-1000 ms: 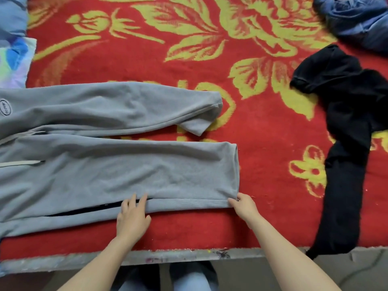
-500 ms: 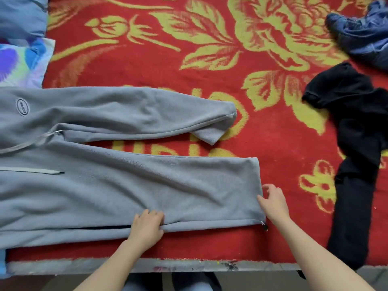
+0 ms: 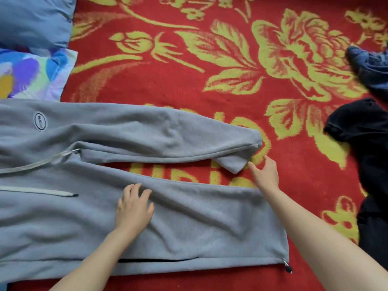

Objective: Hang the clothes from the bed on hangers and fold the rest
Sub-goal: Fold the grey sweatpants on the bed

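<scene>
A grey zip hoodie (image 3: 189,223) lies flat on the red bed cover, its hem towards the right and its near edge along the bed's front. Its sleeve (image 3: 159,135) stretches to the right above the body, with the cuff folded under at the tip. My left hand (image 3: 134,208) rests flat on the hoodie's body, fingers spread. My right hand (image 3: 265,175) reaches past the hem with open fingers, its fingertips just right of the sleeve cuff, touching or almost touching it. A black garment (image 3: 369,143) and a blue garment (image 3: 371,68) lie crumpled at the right.
The red blanket with yellow flowers (image 3: 210,70) covers the bed. A blue pillow (image 3: 33,19) and a colourful patterned pillow (image 3: 31,74) lie at the far left. White drawstrings (image 3: 37,162) cross the hoodie's chest.
Both hands left the hoodie's near edge and moved up: the left onto the body, the right from the hem corner to the sleeve cuff. The view shifted closer and to the left.
</scene>
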Tool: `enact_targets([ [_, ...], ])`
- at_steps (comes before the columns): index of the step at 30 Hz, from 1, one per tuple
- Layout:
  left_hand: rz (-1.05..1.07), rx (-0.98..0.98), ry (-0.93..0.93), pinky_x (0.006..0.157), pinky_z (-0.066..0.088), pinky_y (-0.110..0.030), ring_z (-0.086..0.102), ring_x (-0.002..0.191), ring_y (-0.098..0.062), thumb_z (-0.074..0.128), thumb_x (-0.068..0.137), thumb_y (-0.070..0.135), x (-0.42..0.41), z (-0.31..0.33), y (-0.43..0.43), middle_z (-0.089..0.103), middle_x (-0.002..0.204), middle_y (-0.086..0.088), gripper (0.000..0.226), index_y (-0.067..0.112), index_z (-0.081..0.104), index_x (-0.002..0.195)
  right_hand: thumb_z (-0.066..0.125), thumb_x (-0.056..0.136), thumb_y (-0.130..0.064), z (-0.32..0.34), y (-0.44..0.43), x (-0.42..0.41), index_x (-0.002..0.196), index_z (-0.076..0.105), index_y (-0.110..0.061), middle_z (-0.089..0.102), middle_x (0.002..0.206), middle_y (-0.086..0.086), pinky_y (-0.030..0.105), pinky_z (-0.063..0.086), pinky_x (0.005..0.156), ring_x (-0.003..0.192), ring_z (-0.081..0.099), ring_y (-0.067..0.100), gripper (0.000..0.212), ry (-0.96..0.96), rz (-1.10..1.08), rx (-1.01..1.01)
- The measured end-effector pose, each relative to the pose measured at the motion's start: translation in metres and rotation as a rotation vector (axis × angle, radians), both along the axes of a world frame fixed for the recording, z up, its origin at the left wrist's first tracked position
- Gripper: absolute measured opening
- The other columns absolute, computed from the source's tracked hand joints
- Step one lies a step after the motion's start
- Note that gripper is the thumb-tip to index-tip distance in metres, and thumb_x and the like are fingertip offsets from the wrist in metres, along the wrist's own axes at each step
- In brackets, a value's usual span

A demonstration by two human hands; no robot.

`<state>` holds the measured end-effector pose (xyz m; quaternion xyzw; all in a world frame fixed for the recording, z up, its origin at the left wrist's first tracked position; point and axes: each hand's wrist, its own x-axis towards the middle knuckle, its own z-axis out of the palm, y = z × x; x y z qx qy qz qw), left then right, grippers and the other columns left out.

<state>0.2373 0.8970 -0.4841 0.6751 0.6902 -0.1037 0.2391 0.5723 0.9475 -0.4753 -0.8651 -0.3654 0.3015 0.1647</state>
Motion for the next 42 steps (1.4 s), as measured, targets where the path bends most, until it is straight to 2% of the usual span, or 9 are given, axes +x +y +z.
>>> enact_targets([
  [7,0.045,0.001,0.044,0.109,0.023,-0.039,0.011,0.142,-0.024,0.049,0.092,0.030,-0.013,-0.008,0.055,0.012,0.157,-0.004,0.056,0.025,0.031,0.144,0.062,0.086,-0.019,0.003,0.055,0.005,0.136,0.041,-0.011,0.047,0.138,0.010,0.039,0.040,0.098,0.121,0.048,0.025,0.056,0.049,-0.050,0.089],
  [11,-0.039,0.032,0.087,0.110,0.023,-0.039,0.011,0.142,-0.025,0.048,0.091,0.027,-0.012,-0.021,0.077,0.007,0.158,-0.004,0.063,0.026,0.022,0.148,0.063,0.087,-0.013,0.002,0.068,0.006,0.137,0.039,-0.004,0.059,0.104,0.011,0.024,0.046,0.058,0.071,0.057,0.020,0.056,0.320,-0.263,0.059],
  [15,-0.085,-0.017,0.173,0.112,0.019,-0.037,0.006,0.144,-0.024,0.045,0.092,0.035,-0.013,-0.033,0.089,0.002,0.158,-0.003,0.070,0.028,0.006,0.150,0.067,0.085,-0.013,0.014,0.083,0.008,0.070,0.047,-0.007,0.045,0.063,0.007,0.023,0.030,0.042,0.047,0.039,0.018,0.025,0.273,-0.251,-0.152],
  [21,0.137,0.165,0.077,0.110,0.013,-0.050,0.004,0.142,-0.034,0.069,0.079,0.026,-0.016,-0.020,0.107,0.004,0.157,-0.015,0.090,0.025,0.013,0.150,0.069,0.077,-0.006,0.126,0.171,-0.007,0.067,0.058,-0.017,0.058,0.065,-0.001,0.027,0.043,0.067,0.070,0.053,0.016,0.018,0.342,-0.091,0.384],
  [25,0.085,0.196,0.155,0.110,0.008,-0.054,0.006,0.142,-0.033,0.065,0.083,0.031,-0.024,-0.014,0.128,0.012,0.158,-0.002,0.082,0.030,0.016,0.149,0.061,0.066,-0.018,0.165,0.175,-0.010,0.068,0.055,-0.021,0.051,0.079,0.000,0.015,0.040,0.059,0.068,0.046,0.008,0.006,0.292,0.017,0.711],
  [28,0.055,0.183,0.188,0.110,0.010,-0.054,0.021,0.140,-0.028,0.050,0.093,0.030,-0.029,-0.020,0.126,0.036,0.149,0.006,0.041,0.032,0.050,0.133,0.058,0.076,-0.015,0.116,0.126,0.001,0.066,0.048,-0.016,0.044,0.077,0.006,0.026,0.031,0.056,0.066,0.040,0.014,0.014,0.094,0.005,0.503],
  [31,-0.028,0.006,0.263,0.111,0.014,-0.051,0.013,0.144,-0.022,0.038,0.097,0.039,-0.038,-0.033,0.115,0.016,0.157,0.006,0.049,0.038,0.026,0.145,0.057,0.081,-0.003,0.044,0.074,0.022,0.059,0.040,-0.011,0.036,0.059,0.006,0.032,0.019,0.054,0.057,0.029,0.017,0.029,0.004,-0.004,0.083],
  [35,-0.123,-0.010,0.321,0.109,0.022,-0.044,0.016,0.143,-0.019,0.040,0.095,0.037,-0.051,-0.040,0.103,0.002,0.159,0.003,0.065,0.034,0.006,0.149,0.060,0.082,-0.009,-0.002,0.037,0.045,0.069,0.054,-0.005,0.053,0.071,0.014,0.034,0.038,0.066,0.070,0.047,0.024,0.015,-0.036,-0.267,-0.146],
  [42,-0.058,0.015,0.292,0.105,0.027,-0.041,0.018,0.138,-0.029,0.049,0.092,0.033,-0.047,-0.032,0.123,0.014,0.157,-0.001,0.066,0.032,0.016,0.149,0.067,0.077,-0.011,-0.001,0.043,0.017,0.129,0.049,-0.009,0.048,0.123,0.016,0.033,0.038,0.088,0.112,0.046,0.027,0.055,-0.157,0.357,-0.129],
])
